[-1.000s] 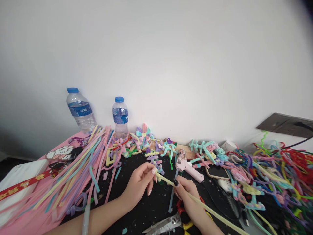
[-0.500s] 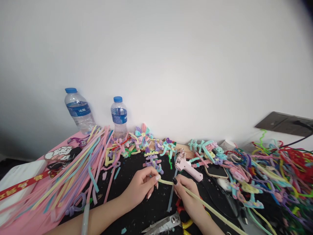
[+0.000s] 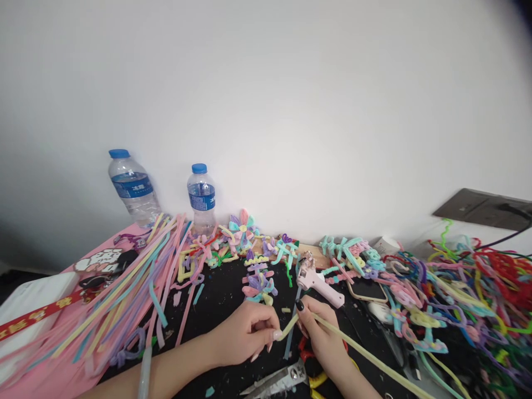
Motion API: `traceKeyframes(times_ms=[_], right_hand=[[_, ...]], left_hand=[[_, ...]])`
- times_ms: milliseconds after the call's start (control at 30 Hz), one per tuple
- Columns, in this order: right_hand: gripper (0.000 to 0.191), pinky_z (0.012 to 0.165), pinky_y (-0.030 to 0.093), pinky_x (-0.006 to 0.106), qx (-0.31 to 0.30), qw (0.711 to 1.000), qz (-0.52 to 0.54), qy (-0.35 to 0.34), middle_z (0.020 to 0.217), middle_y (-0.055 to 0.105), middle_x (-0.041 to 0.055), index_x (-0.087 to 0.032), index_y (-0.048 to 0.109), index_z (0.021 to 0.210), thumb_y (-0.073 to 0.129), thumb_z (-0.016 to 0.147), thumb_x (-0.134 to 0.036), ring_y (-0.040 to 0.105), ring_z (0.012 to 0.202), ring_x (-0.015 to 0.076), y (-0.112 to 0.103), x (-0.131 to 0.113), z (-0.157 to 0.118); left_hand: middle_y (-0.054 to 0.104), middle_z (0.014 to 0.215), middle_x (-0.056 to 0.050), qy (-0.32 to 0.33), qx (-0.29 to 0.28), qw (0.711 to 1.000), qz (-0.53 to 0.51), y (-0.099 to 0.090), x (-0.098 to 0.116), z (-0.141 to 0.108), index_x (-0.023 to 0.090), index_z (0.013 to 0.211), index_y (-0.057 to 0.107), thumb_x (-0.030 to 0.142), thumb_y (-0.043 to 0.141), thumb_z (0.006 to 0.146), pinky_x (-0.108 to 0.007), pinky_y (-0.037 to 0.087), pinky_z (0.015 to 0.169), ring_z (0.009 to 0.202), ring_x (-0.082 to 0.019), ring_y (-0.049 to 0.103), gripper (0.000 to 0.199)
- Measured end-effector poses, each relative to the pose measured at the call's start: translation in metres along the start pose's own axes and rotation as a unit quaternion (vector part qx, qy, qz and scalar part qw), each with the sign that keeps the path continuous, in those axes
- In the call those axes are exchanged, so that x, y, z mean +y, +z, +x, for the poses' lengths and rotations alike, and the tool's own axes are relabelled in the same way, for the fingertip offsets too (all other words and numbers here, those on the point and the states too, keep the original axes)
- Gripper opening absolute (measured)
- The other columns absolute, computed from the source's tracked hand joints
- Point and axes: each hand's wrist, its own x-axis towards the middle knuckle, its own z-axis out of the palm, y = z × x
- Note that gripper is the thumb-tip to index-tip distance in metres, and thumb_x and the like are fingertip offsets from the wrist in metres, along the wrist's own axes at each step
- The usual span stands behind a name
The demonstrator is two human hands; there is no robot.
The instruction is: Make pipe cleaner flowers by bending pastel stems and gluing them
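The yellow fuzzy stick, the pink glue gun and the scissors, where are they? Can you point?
Yellow fuzzy stick (image 3: 366,352): head view, on its long straight part.
Pink glue gun (image 3: 325,289): head view, on its handle.
Scissors (image 3: 282,379): head view, on the metal blades.

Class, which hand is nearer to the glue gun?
Right: the right hand is just in front of the glue gun; the left hand is farther away, to its left.

The left forearm (image 3: 174,366) slants in from the lower left to the left hand (image 3: 245,332), thumb and forefinger pinched together, other fingers curled loosely beneath; the right hand (image 3: 322,332), near it, also pinches, thumb uppermost, its lower fingers seemingly folded but mostly hidden
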Motion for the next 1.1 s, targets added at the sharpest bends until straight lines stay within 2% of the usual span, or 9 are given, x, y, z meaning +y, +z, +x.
traceKeyframes(times_ms=[267, 500, 667, 767, 867, 933, 1000, 1100], right_hand=[[0.040, 0.047, 0.024, 0.023, 0.063, 0.998, 0.010, -0.010, 0.048, 0.035, -0.0058, -0.019, 0.037, 0.055, 0.040, 0.090, -0.038, 0.031, 0.046, 0.0096, -0.007, -0.003, 0.006], [0.039, 0.046, 0.023, 0.023, 0.064, 0.997, 0.036, -0.009, 0.048, 0.035, -0.0061, -0.019, 0.038, 0.055, 0.042, 0.089, -0.039, 0.031, 0.046, 0.0094, -0.006, -0.002, 0.006], [0.033, 0.044, 0.022, 0.022, 0.015, 0.998, 0.051, 0.014, 0.052, 0.032, -0.0069, -0.020, 0.040, 0.061, 0.042, 0.088, -0.039, 0.028, 0.046, 0.0092, -0.005, 0.001, 0.008], [0.029, 0.048, 0.025, 0.023, -0.013, 0.998, -0.053, -0.023, 0.056, 0.036, -0.0053, -0.019, 0.045, 0.064, 0.042, 0.088, -0.035, 0.033, 0.051, 0.0109, -0.011, -0.004, 0.011], [0.022, 0.054, 0.030, 0.024, -0.073, 0.979, -0.182, -0.050, 0.059, 0.043, -0.0033, -0.019, 0.047, 0.065, 0.047, 0.085, -0.027, 0.040, 0.057, 0.0125, -0.023, -0.016, 0.016], [0.020, 0.052, 0.029, 0.023, -0.105, 0.962, -0.251, -0.020, 0.058, 0.043, -0.0042, -0.019, 0.044, 0.062, 0.052, 0.080, -0.022, 0.040, 0.056, 0.0122, -0.034, -0.025, 0.017], [0.013, 0.051, 0.030, 0.022, -0.165, 0.944, -0.286, 0.026, 0.061, 0.048, -0.0043, -0.020, 0.047, 0.066, 0.055, 0.076, -0.019, 0.043, 0.055, 0.0117, -0.047, -0.033, 0.015], [0.006, 0.054, 0.034, 0.021, -0.191, 0.924, -0.321, 0.081, 0.070, 0.055, -0.0024, -0.020, 0.052, 0.073, 0.055, 0.071, -0.016, 0.050, 0.063, 0.0133, -0.063, -0.043, 0.007]], left_hand=[[0.063, 0.072, -0.003, 0.018, 0.029, 0.993, -0.114, -0.004, -0.010, 0.005, 0.013, 0.080, 0.055, 0.037, 0.051, 0.083, -0.016, 0.033, 0.036, 0.035, -0.003, 0.045, 0.025], [0.065, 0.073, -0.005, 0.005, 0.032, 0.991, -0.130, -0.004, -0.011, 0.007, 0.012, 0.079, 0.058, 0.038, 0.051, 0.083, -0.015, 0.035, 0.037, 0.035, -0.003, 0.047, 0.027], [0.062, 0.063, -0.002, 0.004, 0.040, 0.991, -0.126, -0.005, -0.010, 0.009, 0.013, 0.070, 0.053, 0.038, 0.055, 0.080, -0.015, 0.032, 0.035, 0.034, -0.003, 0.045, 0.027], [0.059, 0.056, 0.000, 0.007, 0.054, 0.990, -0.126, -0.006, -0.008, 0.008, 0.013, 0.068, 0.053, 0.038, 0.056, 0.079, -0.015, 0.031, 0.034, 0.032, -0.004, 0.043, 0.028], [0.056, 0.053, 0.002, 0.019, 0.097, 0.986, -0.131, -0.008, -0.006, 0.006, 0.013, 0.069, 0.054, 0.038, 0.055, 0.080, -0.016, 0.029, 0.034, 0.031, -0.003, 0.041, 0.028], [0.055, 0.051, 0.003, 0.025, 0.125, 0.982, -0.141, -0.010, -0.006, 0.006, 0.013, 0.069, 0.054, 0.037, 0.054, 0.081, -0.015, 0.027, 0.034, 0.030, -0.003, 0.039, 0.027], [0.054, 0.049, 0.003, 0.026, 0.152, 0.975, -0.160, -0.011, -0.005, 0.005, 0.013, 0.068, 0.055, 0.038, 0.054, 0.081, -0.015, 0.026, 0.033, 0.029, -0.002, 0.038, 0.028], [0.050, 0.045, 0.005, 0.029, 0.197, 0.957, -0.212, -0.013, -0.003, 0.006, 0.014, 0.063, 0.053, 0.038, 0.057, 0.079, -0.016, 0.025, 0.033, 0.027, -0.002, 0.035, 0.030]])
